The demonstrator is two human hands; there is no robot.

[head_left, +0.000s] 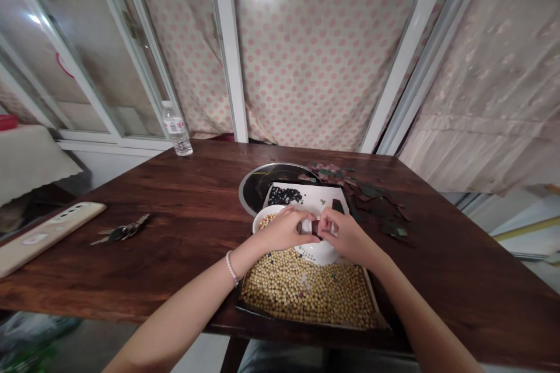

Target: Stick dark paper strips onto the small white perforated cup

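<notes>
My left hand, with a pearl-like bracelet on the wrist, curves its thumb and fingers around a small item over an open box. My right hand is closed, fingertips together, against the same item. Between them shows a small dark brown piece; its kind is unclear. Below lies a white dish with small dots in it. A white bowl of tan beads is partly covered by my left hand. Many round tan beads fill the near part of the box.
Black beads and a dark block lie in the box's far part. Behind is a round black plate. Dark green and reddish scraps lie right. Keys, a phone and a water bottle are left.
</notes>
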